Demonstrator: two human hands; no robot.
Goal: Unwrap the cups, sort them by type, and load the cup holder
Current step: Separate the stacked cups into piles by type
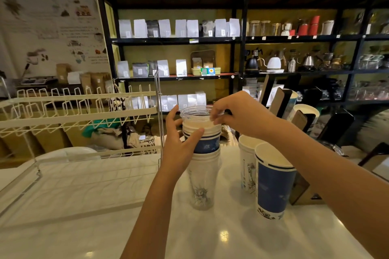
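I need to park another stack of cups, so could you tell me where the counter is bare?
The white marble counter is bare left of the mixed cup stack, in front of the white wire rack. It is crowded right, around the blue paper cup and the white printed cup.

free: counter (84, 206) front-left | blocked: rack (80, 109) left, cups (271, 183) right

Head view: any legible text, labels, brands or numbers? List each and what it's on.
None can be read.
Wall poster: printed lines of text, too blurred.
Shelf bags: small white labels, too small.
Green and blue sign on the shelf: too small.
Blue paper cup and clear cup on the counter: drawings only, no wording legible.
Shelf-edge price tags: illegible.
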